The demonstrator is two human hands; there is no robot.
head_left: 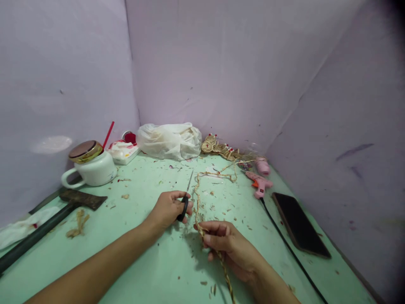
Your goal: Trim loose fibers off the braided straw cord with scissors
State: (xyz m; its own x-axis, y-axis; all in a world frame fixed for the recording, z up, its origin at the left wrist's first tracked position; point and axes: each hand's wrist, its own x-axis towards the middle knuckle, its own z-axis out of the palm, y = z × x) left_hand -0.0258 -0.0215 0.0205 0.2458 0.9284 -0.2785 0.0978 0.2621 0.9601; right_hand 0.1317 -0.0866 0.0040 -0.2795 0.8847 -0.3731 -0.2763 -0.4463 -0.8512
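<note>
My left hand (169, 207) is closed around the black handles of a pair of scissors (186, 198), whose thin blades point away toward the back wall. My right hand (223, 244) pinches a braided jute rope (198, 198) near the middle of the green table. The rope runs from under my right wrist, through the fingers, and up past the scissor blades toward a heap of jute craft pieces (218, 147) at the back. The blades lie just left of the rope.
A white mug (91, 171) with a gold lid, an axe (47, 221) and a jute scrap (78, 223) lie left. A white plastic bag (171, 141) sits at the back. A pink glue gun (259, 184) with black cord and a dark phone (299, 223) lie right. Walls enclose the table.
</note>
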